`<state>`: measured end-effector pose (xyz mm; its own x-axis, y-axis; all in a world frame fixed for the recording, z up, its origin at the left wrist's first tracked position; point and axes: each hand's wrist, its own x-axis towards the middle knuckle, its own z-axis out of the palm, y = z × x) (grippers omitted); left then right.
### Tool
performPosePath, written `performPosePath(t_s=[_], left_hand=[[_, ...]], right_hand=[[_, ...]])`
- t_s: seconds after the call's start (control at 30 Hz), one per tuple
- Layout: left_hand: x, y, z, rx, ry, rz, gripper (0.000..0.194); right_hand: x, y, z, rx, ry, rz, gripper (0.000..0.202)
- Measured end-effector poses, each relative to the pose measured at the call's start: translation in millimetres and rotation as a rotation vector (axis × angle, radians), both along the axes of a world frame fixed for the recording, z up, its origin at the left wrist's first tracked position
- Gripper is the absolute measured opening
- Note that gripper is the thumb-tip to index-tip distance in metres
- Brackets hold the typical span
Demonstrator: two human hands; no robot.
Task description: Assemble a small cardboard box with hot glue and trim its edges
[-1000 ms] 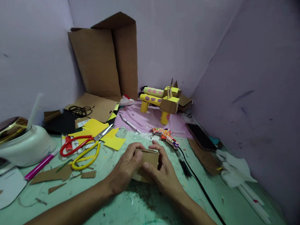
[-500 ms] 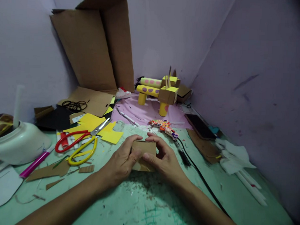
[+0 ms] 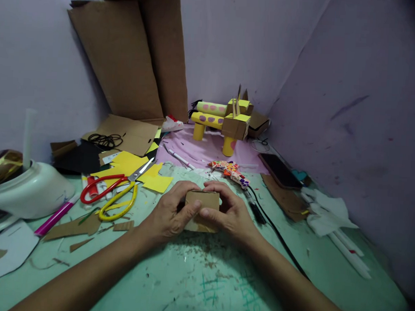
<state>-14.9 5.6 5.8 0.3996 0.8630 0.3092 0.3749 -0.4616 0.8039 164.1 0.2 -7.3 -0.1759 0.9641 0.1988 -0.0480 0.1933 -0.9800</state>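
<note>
A small brown cardboard box (image 3: 205, 200) is held between both hands, low over the green tabletop. My left hand (image 3: 173, 212) grips its left side, the thumb across the front face and the fingers behind. On the other side my right hand (image 3: 228, 212) holds it, thumb on the front near the left thumb, fingers curled over the back edge. Left of the hands lie scissors (image 3: 118, 205) with red and yellow handles, partly over yellow paper (image 3: 159, 182). Behind the hands is a colourful patterned glue gun (image 3: 232, 172) with a black cord.
Two yellow cardboard animal figures (image 3: 235, 128) stand at the back on pink cloth. A phone (image 3: 280, 171) and white sticks (image 3: 351, 254) lie right. A white pot (image 3: 42, 190), purple marker (image 3: 56, 217) and cardboard scraps (image 3: 74, 227) are left. Large cardboard (image 3: 115, 55) leans on the wall.
The camera view has shifted slightly. Both hands still hold the small box, and the left thumb has moved a little toward the right thumb on its front face.
</note>
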Motion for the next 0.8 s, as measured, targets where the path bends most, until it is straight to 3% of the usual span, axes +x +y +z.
performPosePath(t_s=[0.23,0.37,0.47,0.57,0.7,0.8], left_hand=[[-2,-3,-6.4,0.105,-0.039,-0.027,0.026],[-4,-7,-15.0,0.316,-0.116,-0.073,0.027],[-7,-12,-17.2,0.368,-0.159,-0.149,0.027],[-13,-18,-15.4,0.386,-0.194,-0.231,0.034],[-22,-20,-13.3,0.28,-0.235,-0.287,0.061],[-24,-14,-16.9,0.004,-0.405,-0.201,0.063]], right_hand=[[0,-3,-5.9,0.085,-0.053,-0.014,0.052],[5,-7,-4.6,0.05,-0.139,-0.029,0.089],[10,-12,-1.2,-0.02,-0.173,0.067,0.111],[13,-20,-0.5,0.114,-0.167,0.123,0.107],[18,-25,0.5,0.328,-0.157,0.096,0.094],[23,-20,4.0,0.159,-0.064,0.057,0.099]])
